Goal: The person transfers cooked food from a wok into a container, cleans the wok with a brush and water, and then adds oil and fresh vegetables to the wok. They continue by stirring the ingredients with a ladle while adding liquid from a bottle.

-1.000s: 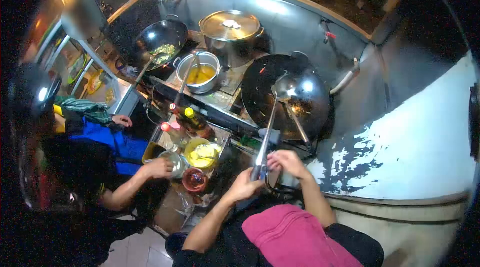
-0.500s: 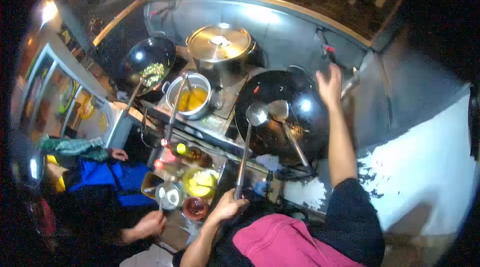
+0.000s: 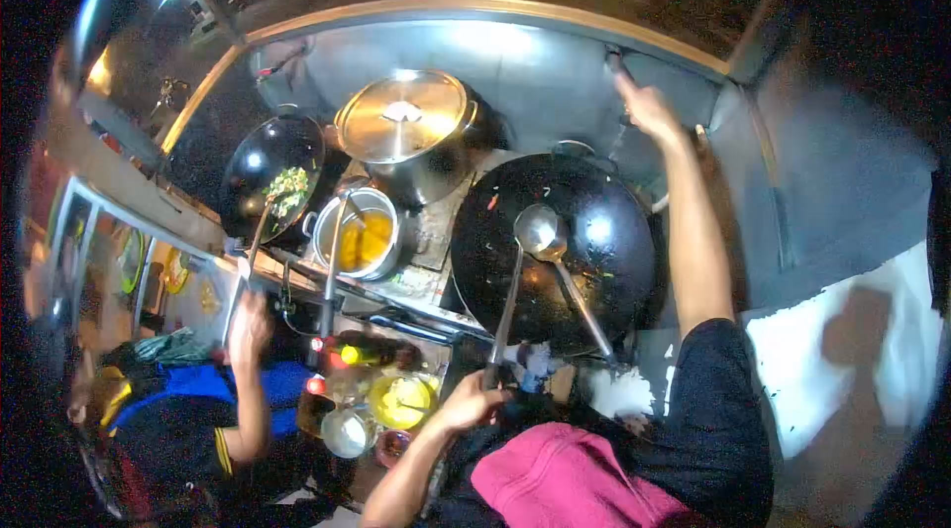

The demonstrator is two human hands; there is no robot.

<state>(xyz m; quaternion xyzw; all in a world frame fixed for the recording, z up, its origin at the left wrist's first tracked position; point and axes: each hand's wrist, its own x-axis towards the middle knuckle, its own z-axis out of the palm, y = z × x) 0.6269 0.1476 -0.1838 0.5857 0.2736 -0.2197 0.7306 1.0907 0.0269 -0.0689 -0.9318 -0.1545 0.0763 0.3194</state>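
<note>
My left hand (image 3: 475, 402) is closed round the dark grip of a long-handled ladle (image 3: 538, 228). The ladle's bowl lies over the blade of a spatula (image 3: 586, 312) inside a big black wok (image 3: 619, 261). Oily bits of food dot the bottom of the wok. My right arm stretches past the wok to the back wall, where my right hand (image 3: 651, 112) grips what looks like a small wall tap (image 3: 615, 62). Its red handle is hidden under my fingers.
A lidded steel stockpot (image 3: 421, 166), a pot of yellow liquid (image 3: 389, 253) and a smaller wok (image 3: 248, 166) with chopped food stand leftward. A co-worker's hand (image 3: 251, 330) holds a utensil there. Bowls, including a yellow one (image 3: 424, 417), sit near my left arm.
My right hand has reached the tap and covered its red handle. The ladle's bowl has shifted right onto the spatula. The co-worker's hand has moved from the bowls up toward the smaller wok.
</note>
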